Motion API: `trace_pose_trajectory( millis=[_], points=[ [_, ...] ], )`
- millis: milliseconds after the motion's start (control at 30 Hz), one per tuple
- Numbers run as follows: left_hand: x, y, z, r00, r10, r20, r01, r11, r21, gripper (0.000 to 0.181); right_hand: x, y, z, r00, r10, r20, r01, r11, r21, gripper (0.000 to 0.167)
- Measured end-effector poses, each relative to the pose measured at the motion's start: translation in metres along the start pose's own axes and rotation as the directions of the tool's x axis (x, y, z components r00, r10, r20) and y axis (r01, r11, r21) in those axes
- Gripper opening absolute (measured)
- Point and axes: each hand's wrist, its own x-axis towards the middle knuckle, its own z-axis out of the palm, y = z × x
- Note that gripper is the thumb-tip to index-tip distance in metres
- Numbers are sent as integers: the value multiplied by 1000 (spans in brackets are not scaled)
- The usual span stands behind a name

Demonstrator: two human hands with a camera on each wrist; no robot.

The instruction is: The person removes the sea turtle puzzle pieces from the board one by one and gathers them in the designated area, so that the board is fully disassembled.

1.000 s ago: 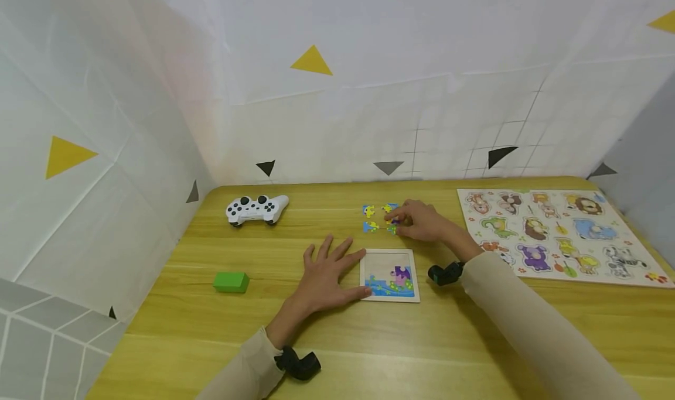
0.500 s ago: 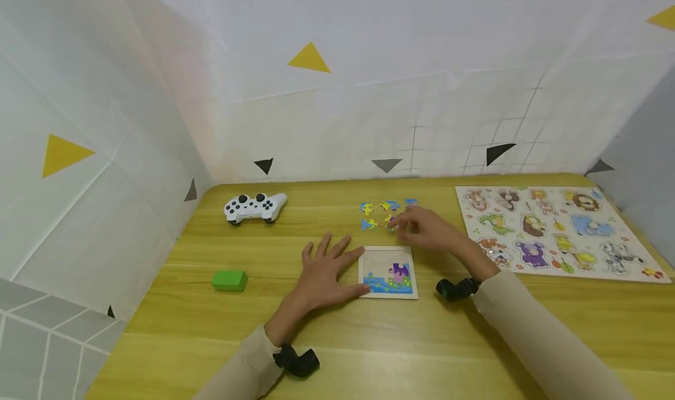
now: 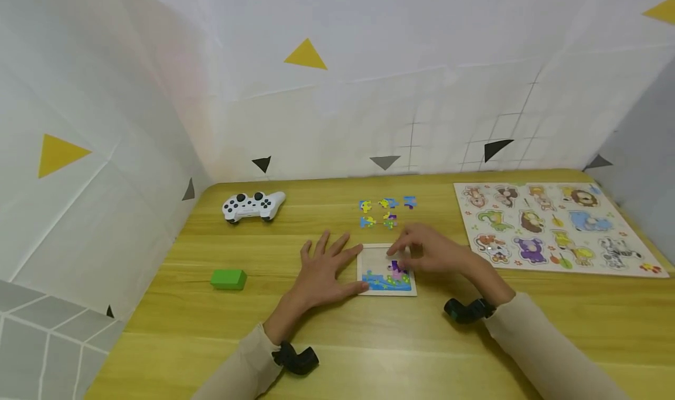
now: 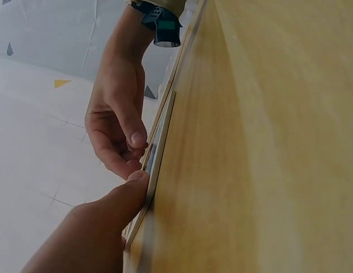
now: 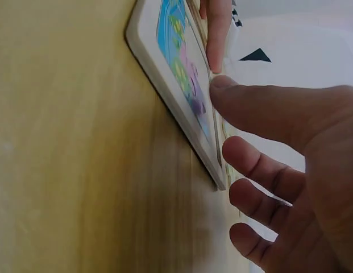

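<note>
A small square wooden puzzle tray (image 3: 361,271) lies on the table. Assembled jigsaw pieces (image 3: 374,282) in blue, green, pink and purple fill its lower part. My left hand (image 3: 321,277) is spread flat on the table, its index finger and thumb touching the tray's left rim. Over the tray's right side is my right hand (image 3: 435,250), thumb and index bent and apart, near the purple section. The left wrist view shows the right hand (image 4: 116,114) just above the tray, with no piece visible between its fingers. Several loose jigsaw pieces (image 3: 367,221) lie behind the tray.
At the right lies a large animal puzzle board (image 3: 545,221). A white game controller (image 3: 253,207) sits at the back left, and a green block (image 3: 228,279) in front of it. A white sheet wall (image 3: 337,125) bounds the table's back.
My right hand has come from the loose pieces toward me, over the tray, uncovering a blue piece at the back. The left hand has stayed at the tray's rim.
</note>
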Motion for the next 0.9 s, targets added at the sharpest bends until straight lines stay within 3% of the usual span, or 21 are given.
trace_pose_trajectory(
  millis=[267,533,900],
  points=[
    [0,0,0,1000,-4,2,4,1000,10,82,-6,-7,2,999,8,38,-7,1000,-16,29],
    [0,2,-1,1000,1,1,-1,1000,4,82,-7,-8,3,998,-48,38,50,998,-44,33],
    [0,1,-1,1000,-2,0,2,1000,-1,83,-9,-12,3,998,10,62,-5,997,-73,32]
  ],
)
